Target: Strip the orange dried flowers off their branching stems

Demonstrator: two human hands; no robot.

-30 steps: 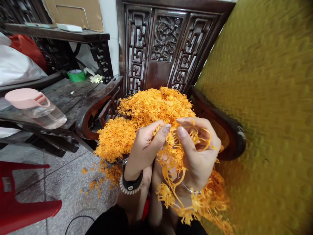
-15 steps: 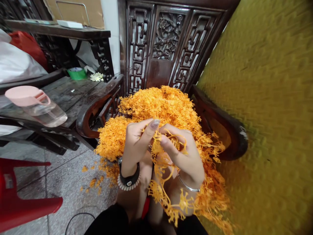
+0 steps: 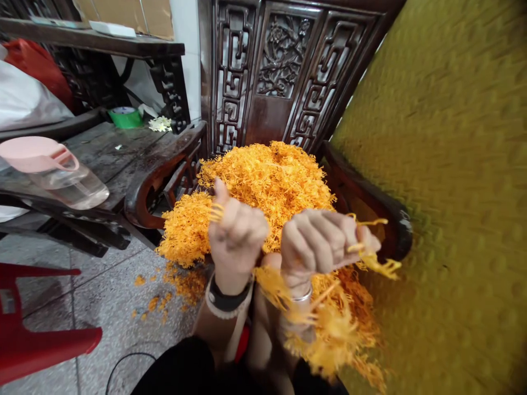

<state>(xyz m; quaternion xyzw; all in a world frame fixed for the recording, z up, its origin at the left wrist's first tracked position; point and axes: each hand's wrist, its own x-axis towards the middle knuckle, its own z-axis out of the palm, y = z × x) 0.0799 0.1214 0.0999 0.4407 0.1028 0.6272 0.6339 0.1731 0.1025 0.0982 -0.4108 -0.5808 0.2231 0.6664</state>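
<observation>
My left hand (image 3: 236,236) is closed in a fist with one digit pointing up, and thin orange loops wrap round that digit. To its right, my right hand (image 3: 315,241) is closed too, knuckles up, gripping orange plastic flower strands (image 3: 379,263) that stick out past its fingers. More strands, blurred, dangle below the right wrist. Both fists are apart, in front of a big heap of orange branching plastic pieces (image 3: 267,173) on a dark carved wooden chair (image 3: 269,118). The fingertips of both hands are mostly hidden.
On the left, a dark wooden seat (image 3: 107,153) bears a pink-lidded jug (image 3: 69,181) and green tape (image 3: 125,117). A red plastic stool (image 3: 53,343) stands at lower left. Loose orange bits (image 3: 154,303) lie on the floor. A yellow-brown textured surface (image 3: 448,181) fills the right.
My hands have moved apart from a pinch together and turned knuckles up. The right one went rightward with its strands, which now swing, blurred. The view has shifted slightly.
</observation>
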